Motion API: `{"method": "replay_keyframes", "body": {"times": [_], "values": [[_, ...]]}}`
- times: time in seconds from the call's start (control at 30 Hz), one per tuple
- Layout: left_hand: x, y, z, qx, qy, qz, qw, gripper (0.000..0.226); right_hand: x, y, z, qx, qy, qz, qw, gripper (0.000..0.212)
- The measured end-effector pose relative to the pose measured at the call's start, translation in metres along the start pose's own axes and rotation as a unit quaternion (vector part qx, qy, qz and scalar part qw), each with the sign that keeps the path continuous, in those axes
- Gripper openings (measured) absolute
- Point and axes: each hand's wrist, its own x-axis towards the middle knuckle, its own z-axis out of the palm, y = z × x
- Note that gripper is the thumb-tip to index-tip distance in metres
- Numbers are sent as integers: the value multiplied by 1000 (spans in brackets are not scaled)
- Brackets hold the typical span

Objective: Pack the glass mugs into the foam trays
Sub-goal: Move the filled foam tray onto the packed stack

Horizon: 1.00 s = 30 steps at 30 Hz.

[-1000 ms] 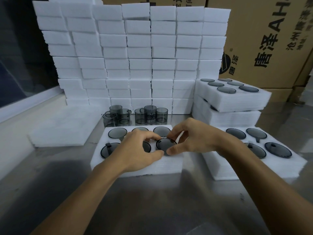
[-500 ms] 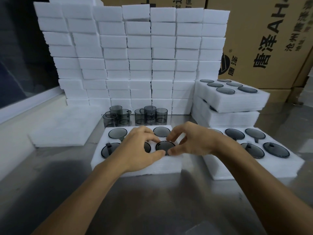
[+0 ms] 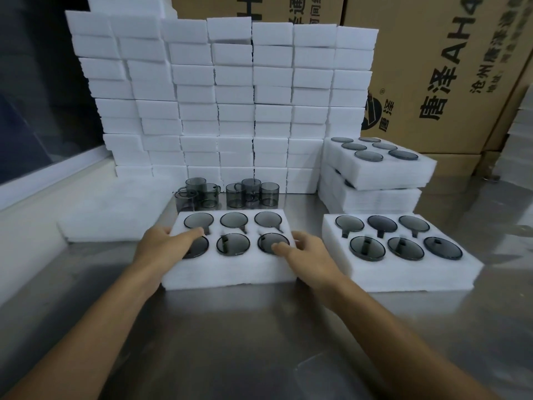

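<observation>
Left hand point(image 3: 168, 243) grips the left edge of the near foam tray point(image 3: 230, 271), fingers spread flat over its 9 o'clock pocket; right hand point(image 3: 302, 252) clamps the tray's right edge, thumb on the rim of the mug point(image 3: 273, 243) in the near right pocket. Hands apart, one per side. Tray sits on the steel table point(image 3: 259, 342), all six pockets filled with dark glass mugs. At 3 o'clock a second full tray point(image 3: 403, 272), just beside. At 12 o'clock loose mugs point(image 3: 227, 193) stand upright on the table. At 2 o'clock stacked trays point(image 3: 377, 174). Behind, a foam block wall point(image 3: 230, 96) and cardboard boxes point(image 3: 432, 67).
</observation>
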Motion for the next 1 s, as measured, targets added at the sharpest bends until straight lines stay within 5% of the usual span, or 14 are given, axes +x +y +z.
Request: {"method": "replay_keyframes", "body": {"times": [0.23, 0.7, 1.0], "values": [[-21, -6, -8, -138, -1, -38, 990, 49, -24, 4, -7, -3, 23, -72, 997, 21], [-68, 60, 13, -295, -93, 33, 950, 9, -61, -27, -88, 32, 120, -243, 962, 24], [-103, 83, 77, -280, -184, 74, 939, 14, -45, -8, -155, 113, 272, -196, 935, 13]]}}
